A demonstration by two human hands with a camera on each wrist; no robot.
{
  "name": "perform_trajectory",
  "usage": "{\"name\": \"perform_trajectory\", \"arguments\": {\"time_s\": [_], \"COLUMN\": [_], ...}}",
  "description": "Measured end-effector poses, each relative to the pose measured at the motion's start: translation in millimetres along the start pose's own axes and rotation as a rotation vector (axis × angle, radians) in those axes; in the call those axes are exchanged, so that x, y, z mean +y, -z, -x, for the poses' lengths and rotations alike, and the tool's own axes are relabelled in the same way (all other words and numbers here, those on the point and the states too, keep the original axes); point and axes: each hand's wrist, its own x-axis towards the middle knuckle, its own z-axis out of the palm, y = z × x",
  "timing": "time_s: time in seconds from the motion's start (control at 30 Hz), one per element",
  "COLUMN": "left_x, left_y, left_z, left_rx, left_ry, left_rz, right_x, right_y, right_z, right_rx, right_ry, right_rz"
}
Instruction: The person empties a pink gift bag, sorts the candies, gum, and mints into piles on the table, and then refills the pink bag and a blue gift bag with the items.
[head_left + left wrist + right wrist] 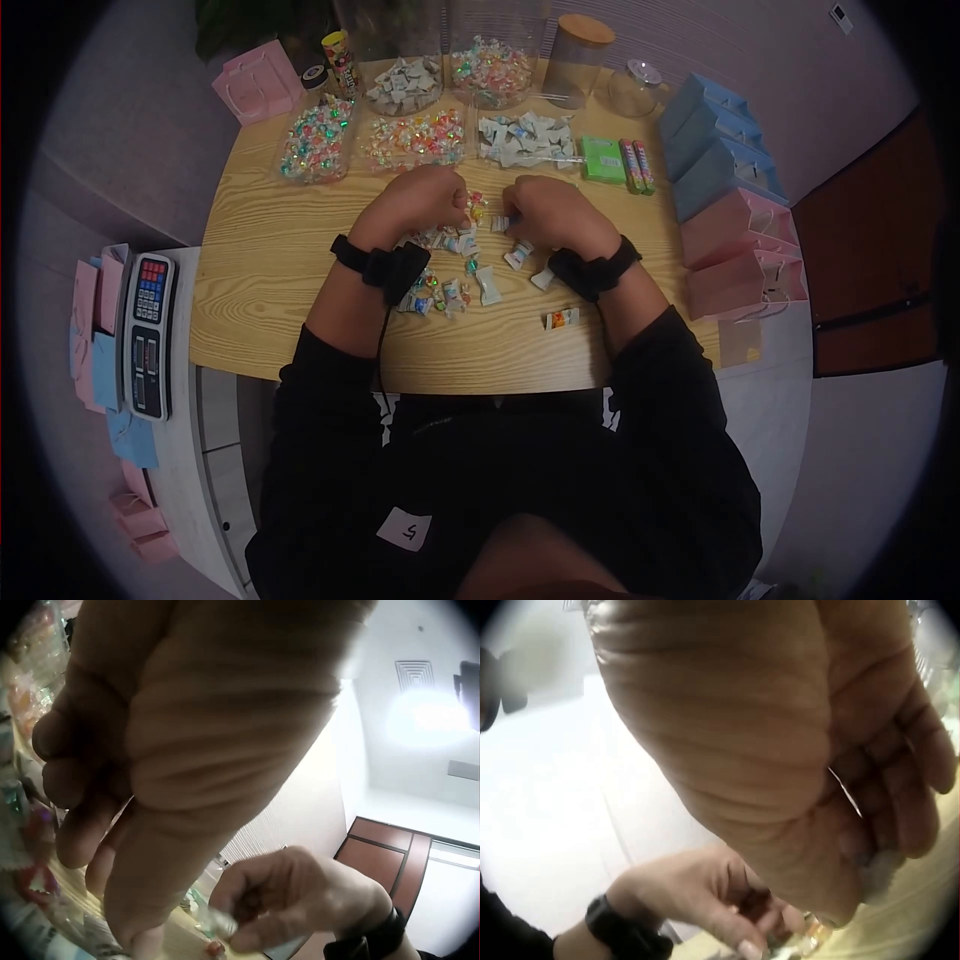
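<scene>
Loose wrapped candies [445, 295] lie scattered over the middle of the wooden table. At the pile's upper end is my left hand [425, 198], fingers loosely bent; a gap shows between thumb and fingers, with nothing visible in it. My right hand [560, 212] is opposite, a short way to the right. Its thumb and forefinger pinch a small whitish wrapped candy [881, 876], partly hidden by the fingers. Between the hands lie yellow and red candies [477, 207]. White-wrapped candies [518, 255] lie below the right hand, and an orange one [562, 319] is nearer the table's front edge.
Clear trays of candy [415, 140] line the back, with jars [580, 60] behind them. A green pack [602, 160] and candy tubes [637, 167] stand right of the trays. Blue bags [730, 175] and pink bags [750, 270] edge the right side. A scale [148, 335] is at left.
</scene>
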Motion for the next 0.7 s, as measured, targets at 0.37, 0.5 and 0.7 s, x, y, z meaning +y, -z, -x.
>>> {"name": "perform_trajectory", "arguments": {"time_s": [0.37, 0.5, 0.7], "left_x": [24, 27, 23], "left_y": [-6, -3, 7], "left_z": [9, 10, 5], "left_rx": [-0.036, -0.108, -0.111], "left_ry": [-0.149, -0.107, -0.228], "left_rz": [-0.195, -0.118, 0.082], "right_x": [17, -10, -6], "right_y": [40, 27, 8], "right_z": [21, 25, 18], "right_rx": [0.427, -0.065, -0.156], "right_ry": [0.033, 0.127, 0.11], "right_rz": [-0.163, -0.106, -0.021]}}
